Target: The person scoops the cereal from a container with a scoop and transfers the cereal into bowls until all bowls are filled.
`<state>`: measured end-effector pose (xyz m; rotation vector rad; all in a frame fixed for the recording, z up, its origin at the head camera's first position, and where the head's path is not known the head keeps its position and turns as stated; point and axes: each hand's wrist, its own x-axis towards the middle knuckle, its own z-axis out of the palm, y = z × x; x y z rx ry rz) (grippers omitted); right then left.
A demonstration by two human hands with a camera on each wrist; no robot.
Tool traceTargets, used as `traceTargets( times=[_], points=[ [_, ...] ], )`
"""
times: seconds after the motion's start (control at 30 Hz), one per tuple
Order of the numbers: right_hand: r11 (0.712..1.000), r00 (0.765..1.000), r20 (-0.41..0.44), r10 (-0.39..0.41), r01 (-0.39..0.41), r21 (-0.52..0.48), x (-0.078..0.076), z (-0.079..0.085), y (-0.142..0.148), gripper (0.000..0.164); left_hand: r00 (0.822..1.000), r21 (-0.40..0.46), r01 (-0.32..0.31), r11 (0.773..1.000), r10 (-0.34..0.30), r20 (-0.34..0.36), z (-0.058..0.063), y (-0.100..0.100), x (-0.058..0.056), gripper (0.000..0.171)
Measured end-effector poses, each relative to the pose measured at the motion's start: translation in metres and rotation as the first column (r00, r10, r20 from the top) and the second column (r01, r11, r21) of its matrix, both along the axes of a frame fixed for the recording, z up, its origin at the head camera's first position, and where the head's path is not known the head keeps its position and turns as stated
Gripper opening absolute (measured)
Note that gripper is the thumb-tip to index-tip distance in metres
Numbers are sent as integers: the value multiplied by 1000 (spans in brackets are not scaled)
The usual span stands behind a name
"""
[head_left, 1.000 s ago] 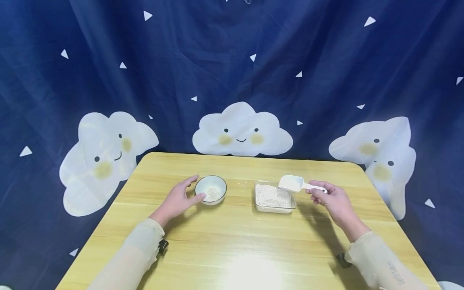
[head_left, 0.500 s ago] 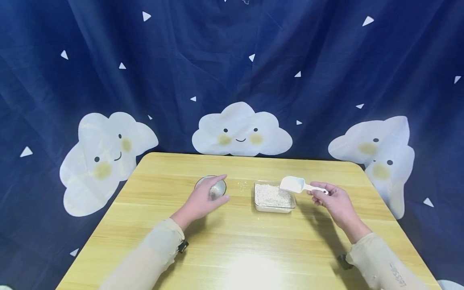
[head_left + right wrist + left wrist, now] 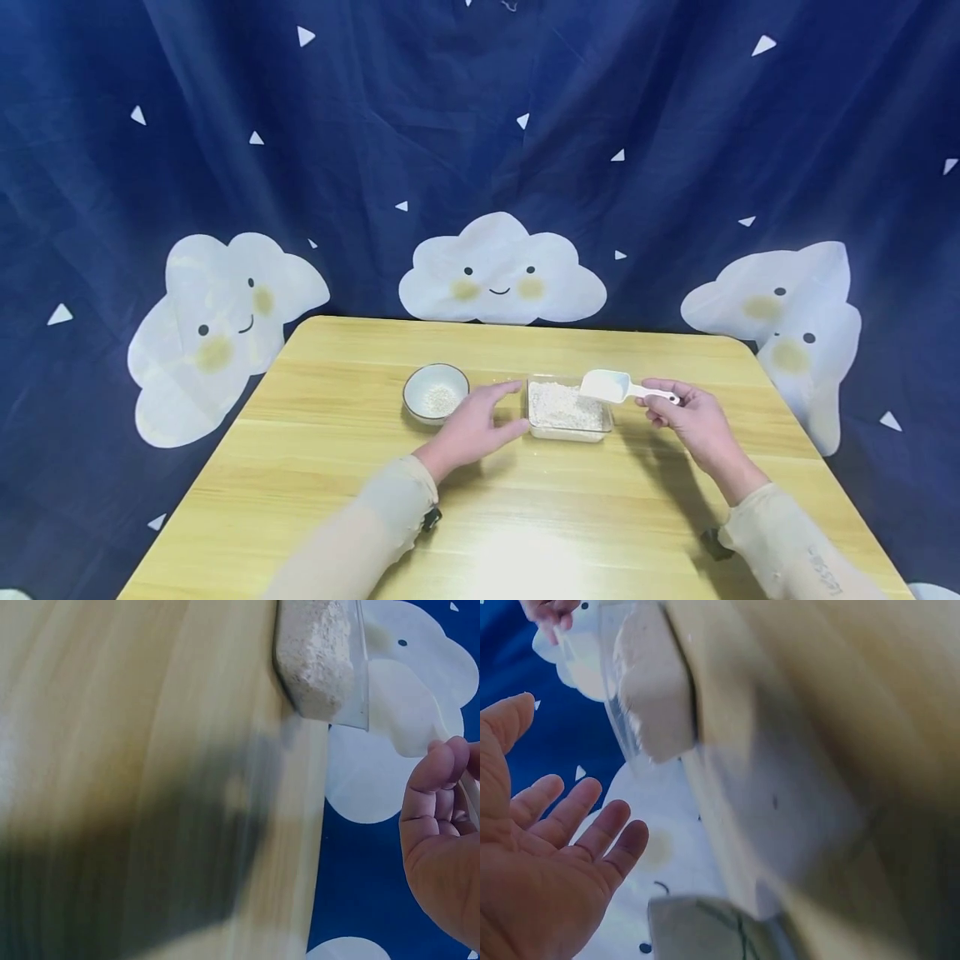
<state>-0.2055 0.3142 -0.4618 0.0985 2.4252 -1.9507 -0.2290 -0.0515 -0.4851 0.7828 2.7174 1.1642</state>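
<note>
My right hand [image 3: 693,421] pinches the handle of a white scoop [image 3: 606,386] between thumb and fingers. The scoop's bowl hangs over the right part of a clear rectangular container [image 3: 567,434], which is filled with pale, grainy flakes [image 3: 557,405]. Spread thumb and fingers of my left hand [image 3: 472,432] reach toward the container's left side, with nothing between them. The left wrist view shows that palm [image 3: 544,870] below the container [image 3: 656,694]. Left of it stands a small dark-rimmed bowl [image 3: 426,384] with a few flakes at the bottom; my left hand overlaps its lower right edge.
Everything stands on a light wooden table [image 3: 360,358]. A dark blue curtain [image 3: 480,108] with white clouds and triangles hangs behind the table's far edge. Dark cameras sit on both wrists, the left one [image 3: 431,519] low near the tabletop.
My left hand has left the bowl's side and moved right, passing in front of the bowl to the container. The scoop and right hand have barely shifted.
</note>
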Motion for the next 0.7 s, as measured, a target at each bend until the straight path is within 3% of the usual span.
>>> traceTargets(
  times=[0.17, 0.33, 0.7],
  points=[
    [987, 999, -29, 27, -22, 159, -3, 9, 3, 49, 999, -8, -8, 1000, 8, 31, -12, 15, -5, 76],
    [965, 995, -64, 72, -53, 258, -5, 23, 6, 44, 999, -32, -30, 999, 31, 40, -22, 23, -9, 75],
    [878, 988, -48, 147, -108, 467, -10, 40, -1, 37, 996, -22, -48, 999, 49, 70, -30, 23, -10, 71]
  ],
)
